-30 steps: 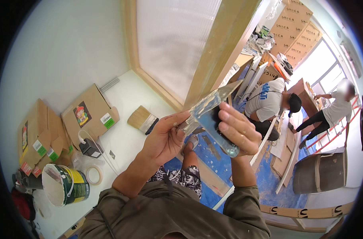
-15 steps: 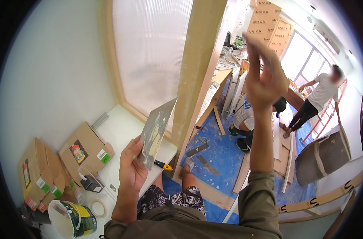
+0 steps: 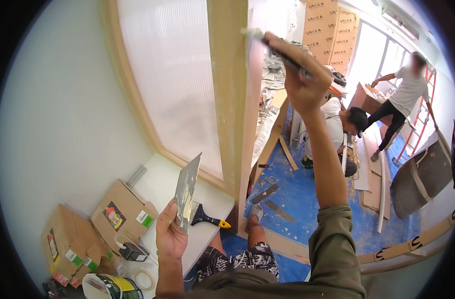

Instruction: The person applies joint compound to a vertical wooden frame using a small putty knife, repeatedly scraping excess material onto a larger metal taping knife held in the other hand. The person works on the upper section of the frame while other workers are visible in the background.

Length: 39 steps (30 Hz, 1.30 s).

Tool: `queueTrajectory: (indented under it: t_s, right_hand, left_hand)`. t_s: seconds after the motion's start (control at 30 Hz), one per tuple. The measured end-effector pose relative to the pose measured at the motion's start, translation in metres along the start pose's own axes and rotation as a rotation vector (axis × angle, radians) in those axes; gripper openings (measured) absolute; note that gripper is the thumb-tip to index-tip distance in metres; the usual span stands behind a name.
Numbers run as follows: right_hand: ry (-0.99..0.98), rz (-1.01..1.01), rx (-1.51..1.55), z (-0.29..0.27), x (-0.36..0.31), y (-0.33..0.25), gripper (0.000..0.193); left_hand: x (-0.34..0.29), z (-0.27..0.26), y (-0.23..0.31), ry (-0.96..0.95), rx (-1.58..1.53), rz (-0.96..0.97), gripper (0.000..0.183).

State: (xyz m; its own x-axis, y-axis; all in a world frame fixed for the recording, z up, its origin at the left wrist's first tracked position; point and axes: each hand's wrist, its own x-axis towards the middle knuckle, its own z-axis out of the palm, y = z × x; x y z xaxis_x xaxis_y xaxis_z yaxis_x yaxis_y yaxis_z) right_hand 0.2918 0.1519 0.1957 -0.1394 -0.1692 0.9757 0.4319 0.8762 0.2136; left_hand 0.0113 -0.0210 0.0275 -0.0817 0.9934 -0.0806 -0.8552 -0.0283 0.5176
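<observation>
Putty knife (image 3: 279,50) in the right hand (image 3: 299,79), raised high, its pale blade tip touching the edge of the tall wooden post (image 3: 227,94) near the post's top; the fingers are wrapped tight around the dark handle. The right forearm runs down from there into an olive sleeve (image 3: 334,249), to the right of the post.

The left hand (image 3: 170,234) sits low, left of the post's foot, fingers closed on the lower edge of a flat metal plate (image 3: 187,192) smeared with pale filler; the plate stands nearly upright, thumb pressed on its face. Just right of the plate, near the post's base, a brush with a black and yellow handle (image 3: 210,219) lies on the white ledge (image 3: 160,182).

Left of the post, a frosted panel (image 3: 172,74) fills the wooden frame. Further left and lower than the post, two cardboard boxes (image 3: 117,214) rest on the ledge, with a small black device (image 3: 132,251), a roll of tape (image 3: 145,279) and a paint tin (image 3: 107,288) below them.

Right of the post, blue sheeting (image 3: 307,199) covers the floor; one person crouches (image 3: 339,134) there, and another stands (image 3: 404,99) bent over a board, well apart from the post
</observation>
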Motion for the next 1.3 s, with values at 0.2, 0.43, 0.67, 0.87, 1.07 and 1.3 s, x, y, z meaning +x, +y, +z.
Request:
queueTrajectory:
  t_s: [0.2,0.43,0.67,0.87,1.07,1.3]
  right_hand:
    - [-0.210,0.121,0.139,-0.011,-0.062,-0.035,0.047]
    - [0.061,-0.021,-0.043,-0.020,0.013,-0.047,0.026]
    - [-0.185,-0.455,-0.464,-0.003,0.090,-0.066,0.020]
    - [-0.466,-0.509,-0.790,0.005,0.085,-0.083,0.029]
    - [-0.554,-0.441,-0.729,0.001,0.018,-0.092,0.014]
    - [-0.502,0.218,-0.158,-0.014,-0.067,-0.145,0.025]
  left_hand:
    - [0.011,-0.031,-0.006,-0.253,0.017,-0.054,0.038]
    - [0.009,-0.017,-0.011,-0.202,0.103,0.013,0.038]
    - [0.010,-0.033,-0.010,-0.132,0.165,0.031,0.044]
    - [0.007,-0.034,0.000,-0.146,0.200,0.036,0.045]
    - [0.002,-0.034,0.001,-0.123,0.230,0.058,0.036]
    - [0.004,-0.037,-0.004,-0.140,0.227,0.000,0.038]
